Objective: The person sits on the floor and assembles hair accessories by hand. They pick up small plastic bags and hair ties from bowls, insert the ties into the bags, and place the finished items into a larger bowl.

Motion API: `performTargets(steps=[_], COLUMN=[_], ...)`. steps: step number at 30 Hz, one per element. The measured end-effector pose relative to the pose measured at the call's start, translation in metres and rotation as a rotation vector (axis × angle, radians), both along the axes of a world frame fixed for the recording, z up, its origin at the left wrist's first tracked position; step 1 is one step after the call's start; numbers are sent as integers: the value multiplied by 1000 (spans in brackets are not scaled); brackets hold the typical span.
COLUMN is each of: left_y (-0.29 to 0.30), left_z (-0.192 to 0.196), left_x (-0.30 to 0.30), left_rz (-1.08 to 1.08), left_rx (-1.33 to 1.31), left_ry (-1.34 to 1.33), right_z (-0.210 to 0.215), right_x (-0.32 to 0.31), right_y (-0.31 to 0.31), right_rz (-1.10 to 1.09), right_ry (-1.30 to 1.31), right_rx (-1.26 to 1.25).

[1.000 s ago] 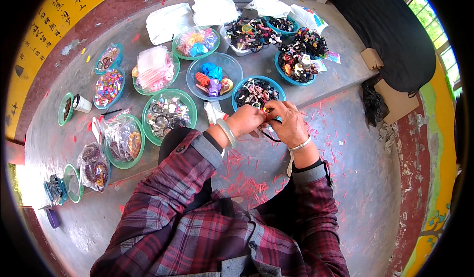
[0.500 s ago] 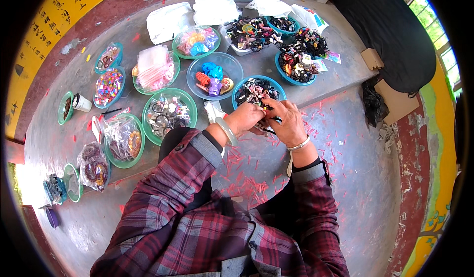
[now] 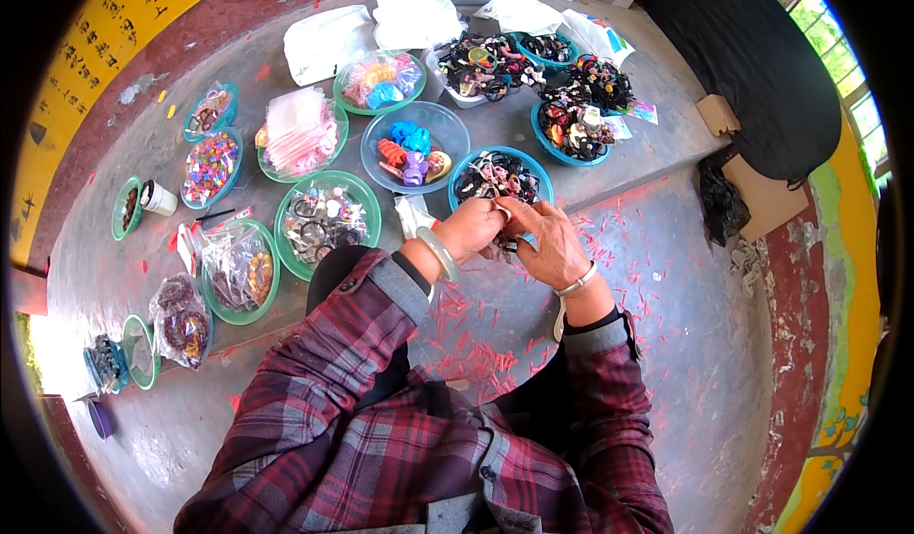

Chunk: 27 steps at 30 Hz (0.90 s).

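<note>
Both hands meet at the near rim of the blue bowl [image 3: 473,166] of dark hair accessories, on the grey surface [image 3: 657,125]. The left hand [image 3: 469,229] and right hand [image 3: 545,242] have their fingers pinched together on a small dark hair piece [image 3: 506,243], held just in front of that bowl. A clear bowl [image 3: 455,127] of bright clips sits just behind, a green bowl [image 3: 367,212] to the left.

Both forearms, in plaid sleeves, are reaching forward from the lower edge and converging in front of the body. The left hand [image 3: 468,230] is curling its fingers inward, a pale bangle sitting on its wrist. The right hand [image 3: 547,241] is meeting it fingertip to fingertip, pinching, a band circling its wrist.
</note>
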<state>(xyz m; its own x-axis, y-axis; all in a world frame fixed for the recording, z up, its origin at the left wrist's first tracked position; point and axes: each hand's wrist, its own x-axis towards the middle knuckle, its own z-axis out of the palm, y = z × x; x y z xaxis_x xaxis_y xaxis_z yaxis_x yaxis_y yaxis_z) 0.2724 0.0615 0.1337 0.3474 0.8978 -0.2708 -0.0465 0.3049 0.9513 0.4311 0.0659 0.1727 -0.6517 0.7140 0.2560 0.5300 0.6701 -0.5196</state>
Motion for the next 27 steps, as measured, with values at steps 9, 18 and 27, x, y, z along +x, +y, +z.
performTargets(steps=[9,18,27], left_y=[2,-2,0], left_z=[-17,-18,-13], left_x=[7,14,12], left_rz=[-20,34,-7], left_rx=[70,70,38], left_ry=[129,33,96], right_z=[1,-3,-14], right_x=[5,3,13], right_y=[0,-1,7], right_rz=[-68,-10,-48], right_ry=[45,49,188], right_rx=[-462,-536,-568])
